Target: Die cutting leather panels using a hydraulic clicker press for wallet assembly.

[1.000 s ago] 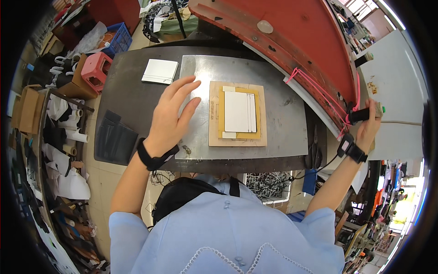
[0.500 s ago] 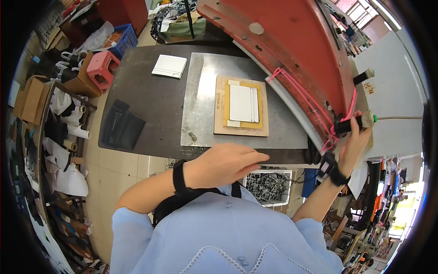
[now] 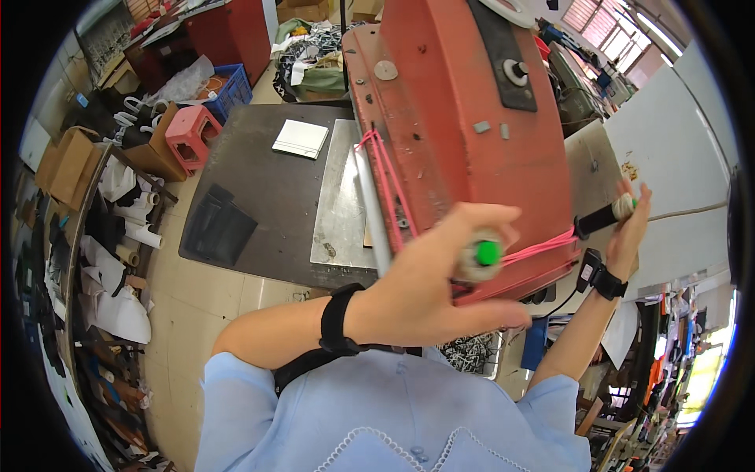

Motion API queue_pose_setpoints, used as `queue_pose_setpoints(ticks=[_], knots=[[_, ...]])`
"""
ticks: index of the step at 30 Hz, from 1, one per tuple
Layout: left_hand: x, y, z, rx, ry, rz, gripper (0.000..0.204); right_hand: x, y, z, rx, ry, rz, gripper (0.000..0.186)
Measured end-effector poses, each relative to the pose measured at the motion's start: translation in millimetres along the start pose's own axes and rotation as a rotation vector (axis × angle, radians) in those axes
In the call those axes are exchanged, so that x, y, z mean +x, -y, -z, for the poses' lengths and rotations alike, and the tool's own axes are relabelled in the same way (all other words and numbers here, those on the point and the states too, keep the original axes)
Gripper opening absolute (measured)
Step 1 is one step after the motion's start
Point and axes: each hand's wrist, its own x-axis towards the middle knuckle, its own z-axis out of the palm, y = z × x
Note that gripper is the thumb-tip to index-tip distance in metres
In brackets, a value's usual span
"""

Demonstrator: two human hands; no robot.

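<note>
A large red press head [image 3: 503, 181], part of a cutting machine, hangs over the right part of the dark table [image 3: 275, 228]. Two handles with green buttons stick out of its front edge, and pink cord runs along it. Around the nearer handle's green button [image 3: 488, 253], my left hand [image 3: 413, 291] is spread, with thumb and fingers apart. My right hand [image 3: 627, 236] is stretched out against the end of the other, black handle [image 3: 596, 222], fingers straight and not wrapped round it. A metal plate [image 3: 334, 212] shows left of the head; the head hides most of it.
A white stack of sheets [image 3: 301, 138] and a black flat piece [image 3: 220, 228] lie on the table. Left of it stand a red stool [image 3: 191, 135], a blue crate [image 3: 226, 93] and a shelf with rolls [image 3: 141, 212]. A white bin [image 3: 476, 352] of scraps is below the edge.
The press head has swung left over the metal plate, covering the board and white piece. My left hand has moved right to the nearer handle. My right hand's fingers have straightened off the other handle.
</note>
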Motion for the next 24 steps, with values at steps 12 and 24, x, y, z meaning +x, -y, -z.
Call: queue_pose_setpoints(ticks=[12,24], knots=[[-32.6,-38.4,61.5,-0.109,-0.525,0.205,0.054,-95.2,42.3,-60.8,0.318,0.158,-0.074,0.05],[-52.0,-9.9,67.7,-0.114,-0.542,0.171,0.062,-108.4,6.0,-40.9,0.401,0.333,-0.173,0.032]])
